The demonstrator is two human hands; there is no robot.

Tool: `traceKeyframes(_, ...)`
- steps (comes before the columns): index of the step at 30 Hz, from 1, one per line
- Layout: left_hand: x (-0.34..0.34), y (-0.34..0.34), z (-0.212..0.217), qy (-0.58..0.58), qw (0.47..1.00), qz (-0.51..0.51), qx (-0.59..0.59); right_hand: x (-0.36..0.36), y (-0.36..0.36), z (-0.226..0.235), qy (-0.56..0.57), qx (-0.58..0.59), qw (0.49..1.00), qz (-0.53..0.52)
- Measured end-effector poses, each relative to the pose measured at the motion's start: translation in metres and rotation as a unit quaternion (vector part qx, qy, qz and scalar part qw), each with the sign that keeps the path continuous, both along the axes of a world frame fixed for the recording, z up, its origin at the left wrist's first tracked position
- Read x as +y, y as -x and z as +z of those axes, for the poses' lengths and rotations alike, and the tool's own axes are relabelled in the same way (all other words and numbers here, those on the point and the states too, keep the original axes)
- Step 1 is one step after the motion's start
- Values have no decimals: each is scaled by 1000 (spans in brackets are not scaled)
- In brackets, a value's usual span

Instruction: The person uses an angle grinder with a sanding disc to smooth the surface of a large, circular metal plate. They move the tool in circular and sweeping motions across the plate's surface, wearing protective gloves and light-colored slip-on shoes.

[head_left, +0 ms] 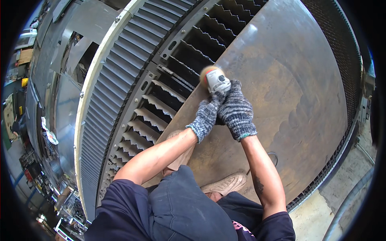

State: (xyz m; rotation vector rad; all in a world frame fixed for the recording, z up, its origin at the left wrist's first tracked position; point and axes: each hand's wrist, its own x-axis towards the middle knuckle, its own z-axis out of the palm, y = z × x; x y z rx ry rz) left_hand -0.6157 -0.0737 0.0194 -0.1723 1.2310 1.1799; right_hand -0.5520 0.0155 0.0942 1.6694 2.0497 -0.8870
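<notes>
Both your gloved hands, the left hand (208, 115) and the right hand (236, 110), are wrapped tight around the angle grinder (216, 81) (its disc is a blur), pressing it against the edge of the big rusty steel plate (289, 88) beside the toothed slats (169, 90).

plate (281, 92): dull, rust-stained steel
gloves (237, 110): speckled knit cloth
grinder (217, 80): grey plastic
fins (120, 88): matt metal
</notes>
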Motion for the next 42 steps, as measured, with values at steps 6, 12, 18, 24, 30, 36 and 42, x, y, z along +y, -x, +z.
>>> traceKeyframes(6, 29, -7, -20, -31, 998, 39, -24, 14, -1, -4, -60, 6, 998, -32)
traceKeyframes(12, 24, -14, 0, -13, 999, 42, -17, 17, -8, 7, -29, 22, 999, -7)
traceKeyframes(18, -39, -8, 11, 20, 996, 58, 64, -40, -53, -16, 51, 160, 986, 1)
traceKeyframes(24, -64, 16, 6, 23, 999, 10, -21, -81, -74, -11, 231, 106, 963, -93)
traceKeyframes(30, -56, -39, -7, 16, 979, -166, 116, -106, -123, -17, 223, 123, 931, -260)
traceKeyframes(36, -54, -96, -6, 32, 942, -254, 217, -109, -183, -15, 232, 117, 917, -304)
traceKeyframes(42, -44, -142, -26, -41, 853, -439, 281, -128, -219, -23, 187, 115, 885, -410)
